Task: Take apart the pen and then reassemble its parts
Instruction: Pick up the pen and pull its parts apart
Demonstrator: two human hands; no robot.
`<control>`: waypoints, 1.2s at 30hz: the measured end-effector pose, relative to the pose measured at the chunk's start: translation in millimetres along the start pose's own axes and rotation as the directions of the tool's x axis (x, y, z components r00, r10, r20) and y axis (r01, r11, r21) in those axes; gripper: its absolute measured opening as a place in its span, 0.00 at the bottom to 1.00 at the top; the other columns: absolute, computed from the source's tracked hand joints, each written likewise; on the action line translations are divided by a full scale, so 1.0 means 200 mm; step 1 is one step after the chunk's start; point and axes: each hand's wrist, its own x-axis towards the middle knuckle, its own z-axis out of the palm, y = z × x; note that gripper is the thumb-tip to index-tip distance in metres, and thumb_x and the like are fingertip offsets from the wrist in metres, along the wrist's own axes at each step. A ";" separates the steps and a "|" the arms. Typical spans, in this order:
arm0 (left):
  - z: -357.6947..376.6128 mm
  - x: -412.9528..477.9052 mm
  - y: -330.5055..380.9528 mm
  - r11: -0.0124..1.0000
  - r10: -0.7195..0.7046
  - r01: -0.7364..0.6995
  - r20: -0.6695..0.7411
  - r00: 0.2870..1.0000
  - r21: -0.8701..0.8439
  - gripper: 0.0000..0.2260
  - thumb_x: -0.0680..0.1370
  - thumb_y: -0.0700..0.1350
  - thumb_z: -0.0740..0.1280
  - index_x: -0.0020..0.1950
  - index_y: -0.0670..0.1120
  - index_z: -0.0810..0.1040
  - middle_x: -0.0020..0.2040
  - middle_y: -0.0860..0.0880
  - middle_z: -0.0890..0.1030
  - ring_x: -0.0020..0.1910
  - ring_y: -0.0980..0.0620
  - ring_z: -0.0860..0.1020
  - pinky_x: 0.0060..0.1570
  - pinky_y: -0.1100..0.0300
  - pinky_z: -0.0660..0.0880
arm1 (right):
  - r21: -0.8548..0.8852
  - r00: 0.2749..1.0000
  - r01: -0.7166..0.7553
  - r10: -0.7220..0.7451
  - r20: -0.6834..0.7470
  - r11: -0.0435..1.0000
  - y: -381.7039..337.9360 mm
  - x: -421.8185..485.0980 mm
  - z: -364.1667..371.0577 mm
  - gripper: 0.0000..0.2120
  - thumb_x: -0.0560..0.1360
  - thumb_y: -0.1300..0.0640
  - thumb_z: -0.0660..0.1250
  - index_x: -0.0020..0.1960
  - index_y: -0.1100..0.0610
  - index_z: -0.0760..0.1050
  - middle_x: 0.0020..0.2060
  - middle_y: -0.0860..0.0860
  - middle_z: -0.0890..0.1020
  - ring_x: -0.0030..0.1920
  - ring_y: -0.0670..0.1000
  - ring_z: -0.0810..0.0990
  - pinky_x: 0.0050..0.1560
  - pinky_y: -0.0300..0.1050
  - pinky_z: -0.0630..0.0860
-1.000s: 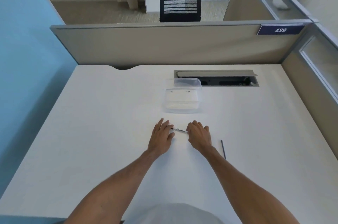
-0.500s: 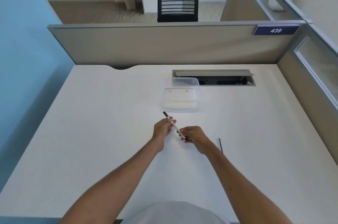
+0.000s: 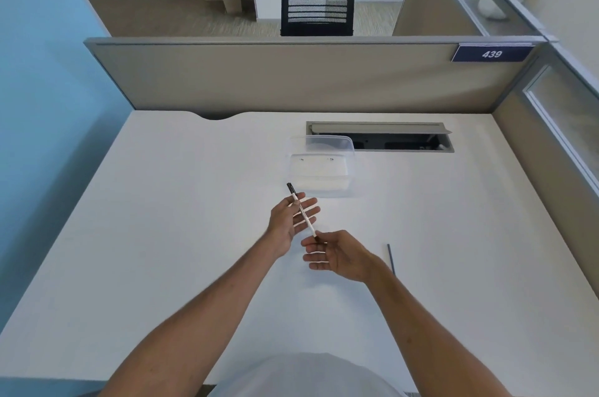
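A slim white pen (image 3: pixel 303 213) with black ends is held above the white desk (image 3: pixel 162 234), tilted with its far black end pointing up and left. My left hand (image 3: pixel 288 221) pinches the upper part of the barrel, its other fingers spread. My right hand (image 3: pixel 337 255) grips the lower black tip between thumb and forefinger, palm turned up. A thin dark refill (image 3: pixel 391 259) lies alone on the desk to the right of my right wrist.
A clear plastic container (image 3: pixel 319 166) stands just beyond the hands. Behind it is an open cable slot (image 3: pixel 382 137) in the desk. A beige partition (image 3: pixel 291 75) closes the back, a blue wall the left.
Both hands lifted the pen off the desk and tilted it upright-diagonal. Since half a second ago the fingers of both hands have spread more open around it.
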 end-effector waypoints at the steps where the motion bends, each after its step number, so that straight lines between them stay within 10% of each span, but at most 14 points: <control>1: 0.00 -0.01 0.00 1.000 -0.015 0.016 0.017 1.000 -0.005 0.16 0.90 0.40 0.59 0.77 0.38 0.76 0.69 0.38 0.86 0.70 0.35 0.84 0.75 0.40 0.78 | 0.026 1.000 0.008 -0.008 -0.012 1.000 0.00 0.00 0.01 0.18 0.90 0.55 0.57 0.57 0.62 0.84 0.46 0.54 0.86 0.51 0.56 0.89 0.59 0.51 0.81; 9: -0.01 -0.02 -0.01 0.997 -0.069 0.070 0.072 0.995 -0.013 0.17 0.91 0.43 0.59 0.77 0.36 0.76 0.70 0.39 0.85 0.72 0.36 0.83 0.77 0.41 0.76 | 0.098 0.997 0.023 -0.030 0.071 0.995 0.00 0.01 0.00 0.18 0.89 0.55 0.58 0.63 0.62 0.84 0.54 0.57 0.88 0.57 0.57 0.87 0.62 0.56 0.80; 20: 0.00 0.01 -0.01 0.997 -0.021 0.023 -0.031 0.999 0.073 0.15 0.90 0.40 0.60 0.73 0.34 0.77 0.66 0.36 0.87 0.66 0.34 0.86 0.72 0.42 0.81 | -0.423 0.960 0.154 -0.237 -0.151 0.893 -0.02 -0.01 0.05 0.17 0.90 0.48 0.62 0.53 0.57 0.83 0.41 0.51 0.86 0.59 0.63 0.90 0.59 0.53 0.78; 36: -0.04 -0.02 0.00 0.998 -0.047 0.052 -0.110 0.993 0.039 0.14 0.88 0.41 0.67 0.71 0.38 0.82 0.64 0.39 0.88 0.65 0.36 0.87 0.70 0.43 0.82 | -0.554 0.914 0.190 -0.352 -0.201 0.811 0.06 0.00 0.12 0.22 0.90 0.48 0.62 0.57 0.65 0.85 0.44 0.56 0.88 0.51 0.64 0.92 0.48 0.49 0.80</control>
